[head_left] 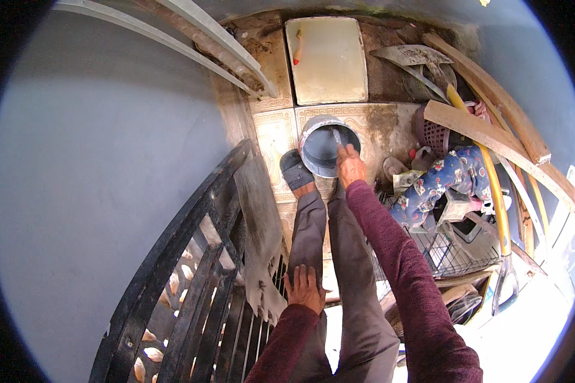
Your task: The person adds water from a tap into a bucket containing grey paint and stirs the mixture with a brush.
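On the patterned tile floor [271,137], far and centre in the scene, just beyond the feet — a round bucket [319,156], grey-blue inside with a pale metal-looking rim, standing upright and open. Reaching down into its right side, the right hand [350,165], fingers closed round the handle of a small flat-bladed tool [337,136], likely a scraper or putty knife, blade dipped toward the grey inside. Nearer, low in the scene, the left hand [305,288], spread flat and pressed on the left thigh, holding nothing.

Judged from the look alone: bucket stiff-walled and hard to crush, but probably heavy if the grey inside is paint or wet filler, and slippery wherever that has smeared. Safest taken by the rim with a full grip or by a bail handle, though no handle shows clearly. Tool light, rigid, thin — best held well back on the handle, away from the coated blade.

Left of the legs, a black iron gate [191,281] with a stiff grey-crusted cloth [262,236] draped over it. Far, a pale square slab [329,60]. Right, a clutter of wooden planks [492,134], a yellow-handled tool [492,191] and a blue flowered garment [441,182] on a wire basket [453,255].
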Demonstrator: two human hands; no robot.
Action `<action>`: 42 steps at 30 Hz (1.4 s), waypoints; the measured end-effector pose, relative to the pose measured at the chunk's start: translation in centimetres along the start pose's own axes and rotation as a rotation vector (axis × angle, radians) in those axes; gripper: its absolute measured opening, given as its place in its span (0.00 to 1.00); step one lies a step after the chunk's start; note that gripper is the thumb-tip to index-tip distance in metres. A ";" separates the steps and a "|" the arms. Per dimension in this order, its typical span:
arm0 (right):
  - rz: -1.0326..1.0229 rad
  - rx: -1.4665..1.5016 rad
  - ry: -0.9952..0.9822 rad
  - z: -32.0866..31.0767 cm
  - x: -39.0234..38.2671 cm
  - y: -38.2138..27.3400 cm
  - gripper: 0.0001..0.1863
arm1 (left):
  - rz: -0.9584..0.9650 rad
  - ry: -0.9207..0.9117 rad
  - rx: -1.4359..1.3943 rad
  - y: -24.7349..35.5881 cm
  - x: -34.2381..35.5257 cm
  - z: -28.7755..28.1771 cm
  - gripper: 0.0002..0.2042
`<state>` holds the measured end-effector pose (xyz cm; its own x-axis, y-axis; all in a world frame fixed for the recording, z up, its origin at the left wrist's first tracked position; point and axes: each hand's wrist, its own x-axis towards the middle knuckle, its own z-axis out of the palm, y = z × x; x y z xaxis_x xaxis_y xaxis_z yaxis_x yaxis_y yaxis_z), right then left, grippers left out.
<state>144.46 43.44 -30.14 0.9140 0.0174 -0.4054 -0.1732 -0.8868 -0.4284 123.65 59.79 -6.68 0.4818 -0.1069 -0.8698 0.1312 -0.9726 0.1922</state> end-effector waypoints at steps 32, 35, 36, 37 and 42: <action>-0.035 0.035 -0.104 2.4 -1.2 0.9 0.12 | -0.004 -0.067 0.016 0.0 0.5 1.1 0.33; 0.109 0.047 0.017 0.7 -0.2 1.6 0.10 | -0.009 -0.079 0.011 0.1 0.4 0.6 0.33; 0.115 0.067 0.059 -0.1 0.0 1.4 0.08 | -0.008 -0.069 0.019 -0.1 0.3 0.9 0.33; 0.121 0.083 0.106 -0.6 0.1 1.4 0.06 | -0.001 -0.056 0.027 -0.2 0.2 1.0 0.33; 0.075 -0.055 -0.013 1.0 -1.4 1.9 0.08 | 0.027 -0.042 0.032 0.2 0.6 0.7 0.32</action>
<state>142.49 42.19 -31.26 0.8940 -0.0443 -0.4458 -0.2205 -0.9097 -0.3519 123.37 59.42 -7.46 0.4474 -0.1413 -0.8831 0.0905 -0.9752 0.2019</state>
